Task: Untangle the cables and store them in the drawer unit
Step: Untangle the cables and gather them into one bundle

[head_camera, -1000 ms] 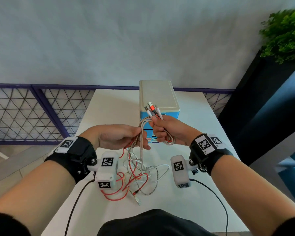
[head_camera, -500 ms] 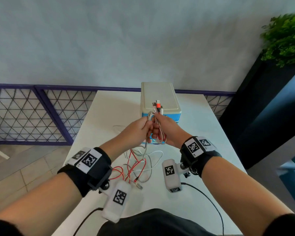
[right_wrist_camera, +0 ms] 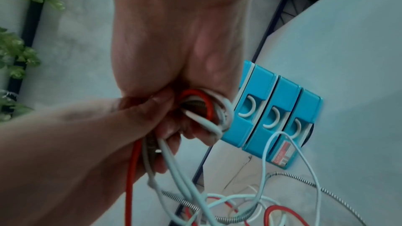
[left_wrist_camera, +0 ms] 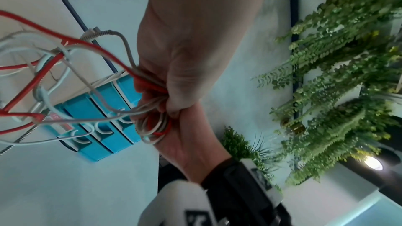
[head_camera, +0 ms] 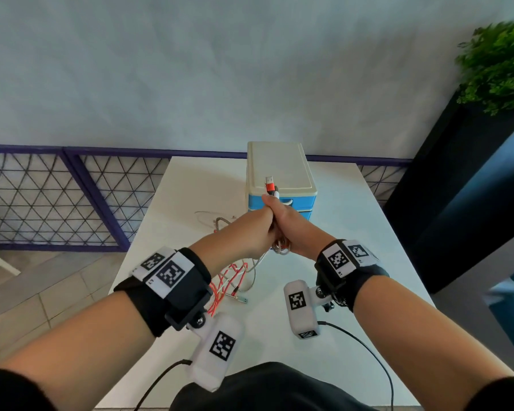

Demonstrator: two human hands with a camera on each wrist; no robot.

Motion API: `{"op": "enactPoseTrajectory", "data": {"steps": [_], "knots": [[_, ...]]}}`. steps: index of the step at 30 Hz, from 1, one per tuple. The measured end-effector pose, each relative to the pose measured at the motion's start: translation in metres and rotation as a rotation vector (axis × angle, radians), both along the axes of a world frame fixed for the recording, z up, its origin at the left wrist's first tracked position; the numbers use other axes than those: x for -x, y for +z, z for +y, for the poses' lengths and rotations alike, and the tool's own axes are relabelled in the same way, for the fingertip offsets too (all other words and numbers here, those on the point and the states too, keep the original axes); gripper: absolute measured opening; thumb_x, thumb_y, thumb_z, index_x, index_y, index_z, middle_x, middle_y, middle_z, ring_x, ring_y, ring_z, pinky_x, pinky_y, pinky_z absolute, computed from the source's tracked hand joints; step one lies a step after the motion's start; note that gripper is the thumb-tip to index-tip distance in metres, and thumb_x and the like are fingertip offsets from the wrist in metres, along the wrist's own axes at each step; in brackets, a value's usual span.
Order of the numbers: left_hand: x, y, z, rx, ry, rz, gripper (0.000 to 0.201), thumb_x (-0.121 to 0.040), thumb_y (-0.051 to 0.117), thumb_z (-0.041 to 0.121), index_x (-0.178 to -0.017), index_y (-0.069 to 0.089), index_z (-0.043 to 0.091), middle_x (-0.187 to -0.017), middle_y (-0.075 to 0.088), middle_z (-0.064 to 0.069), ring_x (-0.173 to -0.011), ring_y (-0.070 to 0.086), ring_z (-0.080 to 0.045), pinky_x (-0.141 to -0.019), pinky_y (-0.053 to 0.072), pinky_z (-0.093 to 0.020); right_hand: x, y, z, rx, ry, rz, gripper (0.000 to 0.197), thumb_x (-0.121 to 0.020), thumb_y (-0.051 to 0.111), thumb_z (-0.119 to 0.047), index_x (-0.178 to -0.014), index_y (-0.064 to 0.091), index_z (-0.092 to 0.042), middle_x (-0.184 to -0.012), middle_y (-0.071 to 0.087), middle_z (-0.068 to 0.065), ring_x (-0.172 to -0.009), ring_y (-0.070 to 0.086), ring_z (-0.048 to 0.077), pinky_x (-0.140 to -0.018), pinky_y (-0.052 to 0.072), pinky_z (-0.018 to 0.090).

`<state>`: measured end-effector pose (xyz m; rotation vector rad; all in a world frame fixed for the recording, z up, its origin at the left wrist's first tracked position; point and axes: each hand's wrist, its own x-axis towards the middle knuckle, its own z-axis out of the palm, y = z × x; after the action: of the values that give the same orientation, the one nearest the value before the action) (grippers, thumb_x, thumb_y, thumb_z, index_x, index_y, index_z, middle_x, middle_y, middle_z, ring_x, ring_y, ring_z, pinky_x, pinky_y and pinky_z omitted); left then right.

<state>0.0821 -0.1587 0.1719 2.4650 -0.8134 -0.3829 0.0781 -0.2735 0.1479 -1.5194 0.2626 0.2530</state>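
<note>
My right hand [head_camera: 290, 229] grips a coiled bundle of red, white and braided cables [right_wrist_camera: 195, 104] just in front of the drawer unit [head_camera: 279, 173]. A red USB plug [head_camera: 269, 186] sticks up out of that fist. My left hand [head_camera: 254, 231] presses against the right hand and grips the same cables where they leave the coil [left_wrist_camera: 156, 126]. The rest of the tangle [head_camera: 229, 281] hangs down to the white table [head_camera: 339, 292] beneath my left wrist. The unit's three blue drawers [right_wrist_camera: 276, 114] are closed.
A braided cable end [head_camera: 221, 222] lies on the table left of the drawer unit. A purple mesh railing [head_camera: 72, 200] runs along the table's far and left sides. A black planter with green plants [head_camera: 499, 69] stands at the right.
My left hand has swung forward from beside the tangle to meet the right hand. Both hands have moved away from me towards the drawer unit, drawing the cables along.
</note>
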Motion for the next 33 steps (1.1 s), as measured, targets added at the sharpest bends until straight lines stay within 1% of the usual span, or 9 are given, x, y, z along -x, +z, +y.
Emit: {"op": "enactPoseTrajectory", "data": {"steps": [3, 6, 11, 15, 19, 24, 26, 29, 33], "knots": [[-0.009, 0.005, 0.002, 0.014, -0.121, 0.131, 0.016, -0.097, 0.045, 0.019, -0.107, 0.054, 0.011, -0.1, 0.065, -0.005, -0.091, 0.062, -0.02, -0.081, 0.051, -0.032, -0.002, -0.003, -0.006, 0.22, 0.008, -0.08, 0.049, -0.096, 0.037, -0.053, -0.077, 0.052, -0.011, -0.064, 0.055, 0.006, -0.055, 0.055, 0.016, -0.061, 0.045, 0.03], [-0.016, 0.013, 0.009, 0.051, -0.139, 0.261, 0.022, -0.098, 0.046, 0.015, -0.081, 0.06, 0.02, -0.085, 0.067, 0.002, -0.076, 0.063, -0.008, -0.072, 0.048, -0.016, -0.002, 0.001, -0.006, 0.288, 0.025, -0.138, 0.053, -0.098, 0.032, -0.053, -0.073, 0.048, -0.009, -0.053, 0.058, 0.007, -0.042, 0.053, 0.02, -0.048, 0.044, 0.025], [-0.017, 0.015, 0.008, 0.079, -0.069, 0.261, 0.018, -0.097, 0.047, 0.012, -0.084, 0.059, 0.014, -0.091, 0.071, -0.011, -0.085, 0.07, -0.025, -0.089, 0.053, -0.04, -0.004, 0.009, 0.002, 0.034, 0.006, -0.039, 0.044, -0.097, 0.042, -0.049, -0.073, 0.048, -0.013, -0.038, 0.043, -0.001, -0.035, 0.044, 0.016, -0.046, 0.043, 0.025], [-0.015, 0.011, 0.006, 0.158, -0.021, 0.192, 0.013, -0.096, 0.052, 0.014, -0.088, 0.063, 0.012, -0.087, 0.072, -0.011, -0.084, 0.071, -0.026, -0.086, 0.054, -0.041, 0.0, 0.011, 0.001, -0.16, 0.073, 0.001, 0.032, -0.096, 0.051, -0.036, -0.079, 0.047, -0.008, -0.037, 0.04, 0.002, -0.031, 0.043, 0.016, -0.04, 0.04, 0.023], [-0.013, 0.011, 0.006, 0.24, 0.018, 0.225, 0.021, -0.094, 0.054, 0.013, -0.075, 0.059, 0.019, -0.069, 0.068, -0.001, -0.066, 0.069, -0.023, -0.069, 0.056, -0.03, -0.001, 0.007, 0.001, -0.079, 0.036, -0.046, 0.03, -0.097, 0.049, -0.034, -0.085, 0.049, -0.007, -0.048, 0.051, 0.005, -0.034, 0.048, 0.02, -0.039, 0.043, 0.025], [-0.017, 0.015, 0.007, 0.171, 0.109, 0.278, 0.016, -0.088, 0.06, 0.015, -0.073, 0.067, 0.015, -0.063, 0.064, 0.005, -0.051, 0.057, -0.002, -0.052, 0.044, -0.013, -0.007, 0.002, 0.0, 0.257, -0.045, -0.142, 0.037, -0.096, 0.044, -0.047, -0.082, 0.058, -0.016, -0.067, 0.062, 0.001, -0.059, 0.059, 0.018, -0.062, 0.051, 0.03], [-0.022, 0.014, 0.014, 0.104, 0.16, 0.294, 0.014, -0.084, 0.062, 0.022, -0.08, 0.073, 0.014, -0.065, 0.063, 0.005, -0.059, 0.054, -0.005, -0.058, 0.04, -0.016, -0.009, 0.0, 0.006, 0.305, -0.025, -0.151, 0.04, -0.098, 0.039, -0.046, -0.08, 0.059, -0.016, -0.06, 0.06, -0.004, -0.049, 0.056, 0.011, -0.053, 0.046, 0.025], [-0.022, 0.011, 0.012, 0.041, 0.181, 0.324, 0.021, -0.082, 0.063, 0.026, -0.092, 0.073, 0.011, -0.074, 0.061, 0.0, -0.068, 0.053, -0.012, -0.064, 0.039, -0.023, -0.01, -0.009, 0.008, 0.327, -0.038, -0.137, 0.045, -0.096, 0.037, -0.053, -0.092, 0.059, -0.013, -0.077, 0.062, 0.004, -0.062, 0.059, 0.015, -0.062, 0.047, 0.031], [-0.019, 0.008, 0.009, 0.049, 0.178, 0.354, 0.02, -0.082, 0.055, 0.027, -0.082, 0.069, 0.012, -0.076, 0.064, -0.004, -0.07, 0.055, -0.015, -0.067, 0.042, -0.026, -0.01, -0.013, 0.006, 0.263, -0.085, -0.134, 0.039, -0.096, 0.039, -0.051, -0.09, 0.056, -0.017, -0.089, 0.061, 0.009, -0.071, 0.055, 0.017, -0.068, 0.044, 0.033]]}}
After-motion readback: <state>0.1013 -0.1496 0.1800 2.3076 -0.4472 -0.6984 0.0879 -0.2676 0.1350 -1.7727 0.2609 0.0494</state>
